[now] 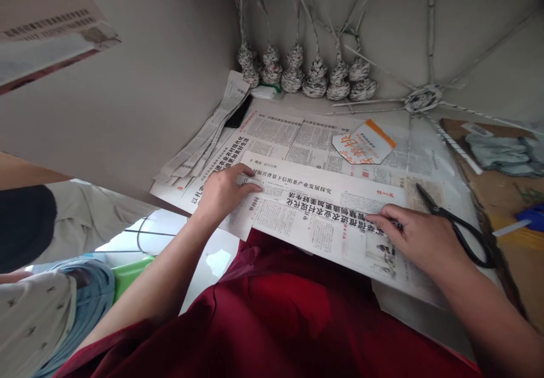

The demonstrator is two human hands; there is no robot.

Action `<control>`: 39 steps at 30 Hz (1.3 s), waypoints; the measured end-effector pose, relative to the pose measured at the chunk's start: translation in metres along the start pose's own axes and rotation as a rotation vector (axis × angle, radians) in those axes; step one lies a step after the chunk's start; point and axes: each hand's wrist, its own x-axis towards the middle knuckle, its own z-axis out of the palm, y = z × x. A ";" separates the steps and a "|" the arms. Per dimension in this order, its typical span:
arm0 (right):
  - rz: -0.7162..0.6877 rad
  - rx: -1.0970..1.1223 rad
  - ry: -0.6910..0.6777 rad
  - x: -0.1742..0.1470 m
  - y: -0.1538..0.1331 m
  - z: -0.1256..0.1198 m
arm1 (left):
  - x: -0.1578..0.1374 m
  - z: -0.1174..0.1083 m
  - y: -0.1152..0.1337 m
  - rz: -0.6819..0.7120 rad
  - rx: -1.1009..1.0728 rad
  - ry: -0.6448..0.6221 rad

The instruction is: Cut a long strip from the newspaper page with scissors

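Note:
A newspaper sheet [314, 211] lies in front of me over the edge of the worktable, with a crease or edge running across it between my hands. My left hand [224, 192] is at the sheet's left end, its thumb and index finger closed on the paper. On the right, my right hand [419, 235] pinches the same line of the sheet with thumb and fingers, the other fingers curled. Black-handled scissors [454, 225] lie beside my right hand, blades partly apart. Under the sheet, more newspaper [293, 134] covers the table.
Several gourd-shaped woven paper pieces [315, 77] stand along the back wall. A woven base with radiating paper rods [424, 98] leans at back right. Cut newspaper strips [199, 145] and a dark phone-like object [238, 113] lie left; a printed card [364, 141] and grey-green gloves [504, 150] lie right. Another person [38, 304] is at left.

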 end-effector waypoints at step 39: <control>0.090 0.012 -0.108 -0.011 -0.001 0.000 | -0.008 0.007 -0.009 0.013 0.009 0.107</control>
